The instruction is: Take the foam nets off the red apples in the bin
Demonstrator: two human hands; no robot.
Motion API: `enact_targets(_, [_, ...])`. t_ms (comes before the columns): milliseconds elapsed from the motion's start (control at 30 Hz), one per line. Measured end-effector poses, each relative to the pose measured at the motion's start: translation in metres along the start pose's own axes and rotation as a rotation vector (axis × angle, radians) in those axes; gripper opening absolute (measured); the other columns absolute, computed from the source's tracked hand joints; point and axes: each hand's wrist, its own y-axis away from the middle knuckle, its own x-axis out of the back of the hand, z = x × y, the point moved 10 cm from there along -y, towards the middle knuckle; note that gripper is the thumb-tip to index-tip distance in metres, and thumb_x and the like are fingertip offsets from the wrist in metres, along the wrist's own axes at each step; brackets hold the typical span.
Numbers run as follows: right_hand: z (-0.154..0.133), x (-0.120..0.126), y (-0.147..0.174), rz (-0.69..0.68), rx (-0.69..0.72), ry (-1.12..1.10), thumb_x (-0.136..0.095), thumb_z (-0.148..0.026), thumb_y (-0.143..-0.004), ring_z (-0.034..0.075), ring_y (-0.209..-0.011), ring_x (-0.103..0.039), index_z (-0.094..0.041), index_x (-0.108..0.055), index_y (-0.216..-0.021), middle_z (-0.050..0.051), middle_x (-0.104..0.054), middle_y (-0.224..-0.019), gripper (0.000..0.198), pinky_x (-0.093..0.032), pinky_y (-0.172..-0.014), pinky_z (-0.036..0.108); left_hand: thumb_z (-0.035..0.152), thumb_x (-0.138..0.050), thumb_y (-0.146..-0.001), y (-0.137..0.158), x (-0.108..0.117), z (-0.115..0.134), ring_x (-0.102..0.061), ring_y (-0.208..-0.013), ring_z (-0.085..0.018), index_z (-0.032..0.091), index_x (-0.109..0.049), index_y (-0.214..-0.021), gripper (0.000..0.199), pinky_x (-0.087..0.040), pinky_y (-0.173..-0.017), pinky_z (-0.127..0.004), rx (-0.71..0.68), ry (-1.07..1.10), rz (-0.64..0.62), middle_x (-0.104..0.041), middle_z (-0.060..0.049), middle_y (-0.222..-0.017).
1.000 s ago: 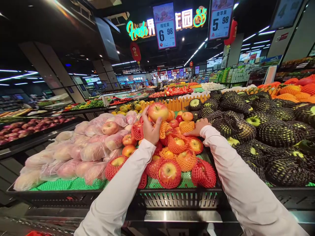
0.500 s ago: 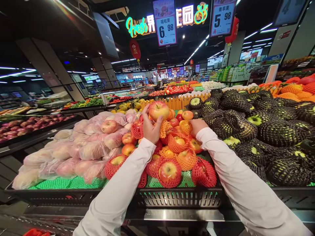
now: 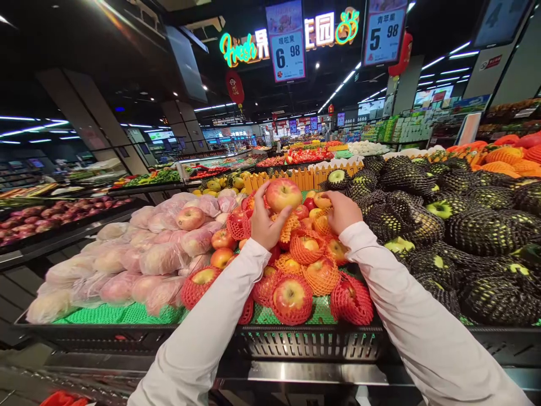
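My left hand [image 3: 269, 223] is closed around a red-and-yellow apple [image 3: 284, 194], raised just above the pile. My right hand [image 3: 344, 212] reaches in at the back right of the pile, its fingers curled on a small yellowish-red apple [image 3: 322, 199]; part of that apple is hidden by the fingers. Between and below the hands lie several apples, some bare, others in red or orange foam nets. An apple in a red net [image 3: 291, 298] sits at the front, and one in an orange net [image 3: 322, 275] lies behind it.
Bagged pale pink fruit [image 3: 160, 258] fills the left side. Green apples in black nets [image 3: 486, 220] are heaped at the right. A black slotted tray edge [image 3: 313, 343] runs along the front. Price signs [image 3: 287, 42] hang overhead.
My right hand has moved from beside the small yellowish-red apple onto it, its fingers now over the fruit. My left hand still holds its apple. The view has shifted slightly.
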Motion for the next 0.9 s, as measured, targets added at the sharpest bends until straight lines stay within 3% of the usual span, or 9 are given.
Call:
enact_targets(100, [-0.022, 0.019, 0.008, 0.22, 0.219, -0.593, -0.066, -0.01, -0.103, 0.022, -0.091, -0.062, -0.012, -0.054, -0.119, 0.005, -0.057, -0.108, 0.02, -0.057, -0.077, 0.025, 0.045, -0.071, -0.086, -0.002, -0.004, 0.009, -0.057, -0.122, -0.027, 0.027, -0.035, -0.146, 0.072, -0.059, -0.08, -0.03, -0.068, -0.055, -0.054, -0.047, -0.015, -0.141])
enact_targets(233, [-0.036, -0.005, 0.012, 0.137, 0.334, -1.057, -0.08, -0.058, -0.087, 0.02, -0.074, -0.062, -0.013, -0.05, -0.128, 0.009, -0.054, -0.114, 0.069, -0.058, -0.06, 0.024, 0.041, -0.07, -0.087, -0.001, -0.017, 0.025, -0.05, -0.13, -0.027, 0.024, -0.039, -0.144, 0.067, -0.053, -0.099, -0.04, -0.222, -0.125, -0.229, -0.05, -0.014, -0.14])
enact_targets(367, [-0.025, -0.024, 0.009, 0.152, 0.185, -1.18, -0.1, -0.041, -0.067, 0.023, -0.092, -0.06, -0.013, -0.055, -0.116, 0.008, -0.056, -0.107, 0.072, -0.058, -0.071, 0.024, 0.033, -0.068, -0.087, 0.001, -0.028, 0.027, -0.048, -0.133, -0.025, 0.024, -0.041, -0.144, 0.063, -0.051, -0.101, -0.038, -0.229, -0.146, -0.358, -0.048, -0.012, -0.144])
enact_targets(533, [-0.007, -0.01, 0.008, 0.263, 0.015, -0.924, -0.102, -0.015, -0.066, 0.022, -0.084, -0.062, -0.013, -0.062, -0.109, 0.004, -0.059, -0.1, 0.059, -0.057, -0.071, 0.027, 0.029, -0.066, -0.086, 0.003, -0.032, 0.029, -0.05, -0.129, -0.025, 0.019, -0.041, -0.143, 0.063, -0.045, -0.107, -0.042, -0.214, -0.115, -0.366, -0.049, -0.014, -0.14])
enact_targets(600, [-0.003, 0.004, 0.008, 0.313, -0.005, -0.747, -0.1, -0.013, -0.068, 0.022, -0.081, -0.061, -0.014, -0.065, -0.108, 0.002, -0.059, -0.096, 0.053, -0.055, -0.075, 0.03, 0.034, -0.064, -0.089, 0.0, -0.028, 0.023, -0.062, -0.103, -0.02, 0.017, -0.046, -0.138, 0.055, -0.052, -0.093, -0.038, -0.143, -0.093, -0.322, -0.053, -0.014, -0.136])
enact_targets(667, [0.001, 0.013, 0.007, 0.33, -0.024, -0.573, -0.1, -0.013, -0.068, 0.023, -0.083, -0.061, -0.014, -0.067, -0.103, 0.001, -0.059, -0.095, 0.048, -0.053, -0.08, 0.032, 0.036, -0.058, -0.093, -0.003, -0.021, 0.014, -0.06, -0.075, -0.013, 0.016, -0.051, -0.133, 0.045, -0.052, -0.076, -0.033, -0.053, -0.051, -0.274, -0.056, -0.013, -0.131])
enact_targets(700, [0.002, 0.014, 0.005, 0.313, -0.035, -0.505, -0.1, -0.014, -0.068, 0.024, -0.086, -0.06, -0.014, -0.067, -0.1, 0.001, -0.058, -0.096, 0.046, -0.053, -0.083, 0.033, 0.036, -0.055, -0.095, -0.004, -0.018, 0.012, -0.059, -0.073, -0.012, 0.015, -0.054, -0.129, 0.041, -0.051, -0.073, -0.032, -0.032, -0.025, -0.254, -0.058, -0.013, -0.128])
enact_targets(833, [0.003, -0.006, 0.001, 0.111, -0.084, -0.329, -0.103, -0.023, -0.071, 0.025, -0.089, -0.06, -0.016, -0.069, -0.101, -0.001, -0.058, -0.096, 0.046, -0.052, -0.086, 0.033, 0.035, -0.042, -0.097, -0.005, -0.013, 0.014, -0.057, -0.112, -0.024, 0.014, -0.067, -0.11, 0.035, -0.045, -0.091, -0.037, -0.055, 0.065, -0.245, -0.061, -0.012, -0.116])
enact_targets(900, [0.0, -0.019, 0.002, 0.004, -0.073, -0.263, -0.104, -0.029, -0.073, 0.025, -0.089, -0.06, -0.018, -0.068, -0.106, -0.002, -0.059, -0.095, 0.05, -0.053, -0.084, 0.034, 0.031, -0.041, -0.092, -0.005, -0.012, 0.013, -0.057, -0.108, -0.024, 0.014, -0.07, -0.104, 0.035, -0.045, -0.089, -0.038, -0.044, 0.112, -0.258, -0.062, -0.011, -0.111])
